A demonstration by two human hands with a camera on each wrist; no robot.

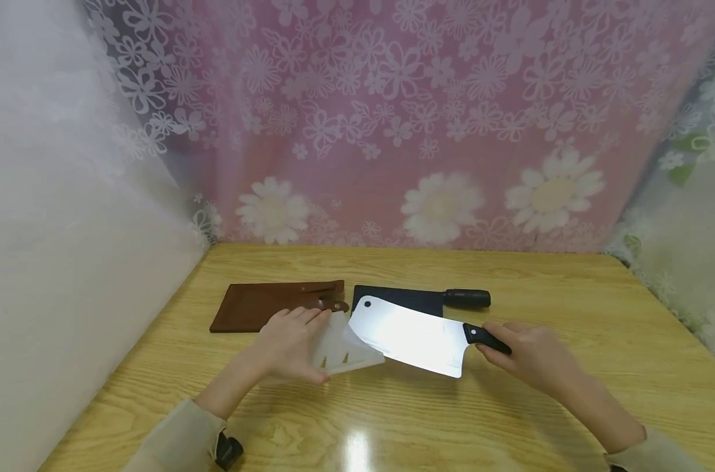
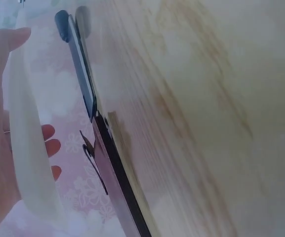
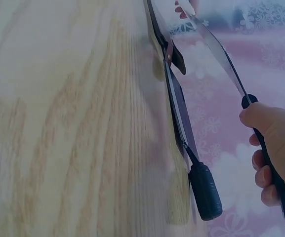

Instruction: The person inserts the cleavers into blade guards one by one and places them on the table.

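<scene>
In the head view my right hand grips the black handle of a cleaver with a broad shiny blade and a hole near its front corner. My left hand holds a white knife sheath with narrow slots, thumb on the near side. The blade's front end meets the sheath's right end; I cannot tell if any of it is inside. The left wrist view shows the sheath between thumb and fingers, raised off the table. In the right wrist view, fingers wrap the handle of the cleaver, also raised.
A brown leather sheath with a strap lies at the back left of the wooden table. Beside it lies a second, dark-bladed cleaver with a black handle, partly behind the shiny blade. A flowered pink curtain hangs along the back edge.
</scene>
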